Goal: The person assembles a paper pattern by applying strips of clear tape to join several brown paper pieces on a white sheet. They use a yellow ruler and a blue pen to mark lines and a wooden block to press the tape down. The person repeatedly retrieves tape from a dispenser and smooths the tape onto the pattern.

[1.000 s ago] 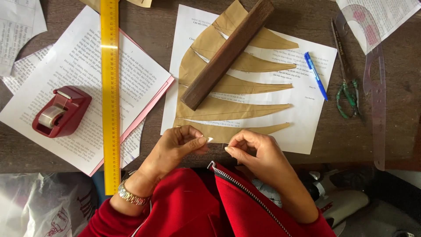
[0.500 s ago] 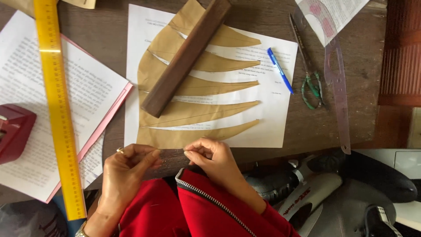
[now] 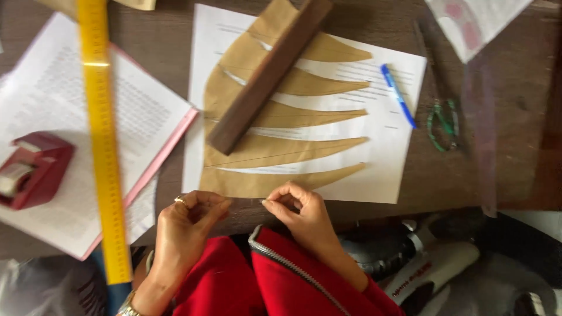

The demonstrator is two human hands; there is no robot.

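Observation:
My left hand point(image 3: 190, 225) and my right hand point(image 3: 298, 213) are at the near edge of the table, just below the brown paper point(image 3: 281, 149). That paper is cut into long curved points and lies on a white sheet point(image 3: 386, 175). The fingertips of both hands are pinched and face each other a short gap apart. A small clear strip, probably tape, runs between them and is hard to make out. A dark wooden block point(image 3: 266, 76) lies diagonally across the brown paper.
A yellow ruler point(image 3: 105, 152) crosses printed pages in a pink folder point(image 3: 52, 111). A red tape dispenser point(image 3: 32, 169) sits at the left. A blue pen point(image 3: 398, 96), green-handled scissors point(image 3: 443, 120) and a clear curved template point(image 3: 486, 117) lie to the right. A white and black machine point(image 3: 433, 269) is below.
The view swung to the right, then partly back. Both hands stayed pinched at the table's edge, with the fingertips now slightly further apart.

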